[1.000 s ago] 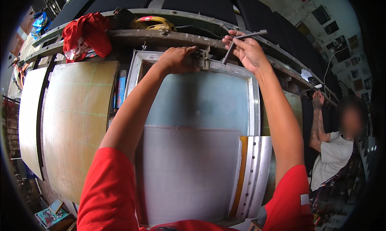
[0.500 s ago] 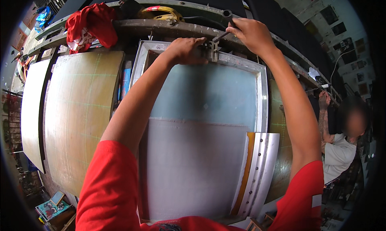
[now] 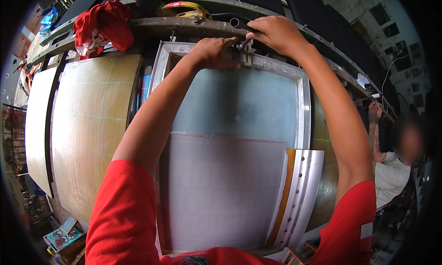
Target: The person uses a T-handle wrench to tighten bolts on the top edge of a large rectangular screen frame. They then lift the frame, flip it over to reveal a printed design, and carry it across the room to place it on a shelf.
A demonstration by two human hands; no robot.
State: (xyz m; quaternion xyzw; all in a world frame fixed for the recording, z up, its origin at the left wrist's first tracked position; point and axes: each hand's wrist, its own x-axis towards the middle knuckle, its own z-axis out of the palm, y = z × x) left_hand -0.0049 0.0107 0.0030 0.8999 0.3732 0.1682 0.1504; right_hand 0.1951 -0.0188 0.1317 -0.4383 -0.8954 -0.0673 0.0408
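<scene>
Busy far edge on one rectangular, silver metal-framed mesh screen point(image 3: 304, 108)

The right hand point(image 3: 277, 34) pinches one dark metal socket wrench point(image 3: 235, 23) in curled fingers, its shaft meeting one grey metal clamp point(image 3: 248, 54) on the screen's far edge. The left hand point(image 3: 214, 53) lies left of the clamp, index finger stretched; I cannot tell how its other fingers press. One silver metal squeegee with amber blade point(image 3: 297, 196) lies along the screen's right edge, leaving wide mesh leftward. A narrow gap separates the screen from one tan rectangular board point(image 3: 92, 126) leftward.
</scene>
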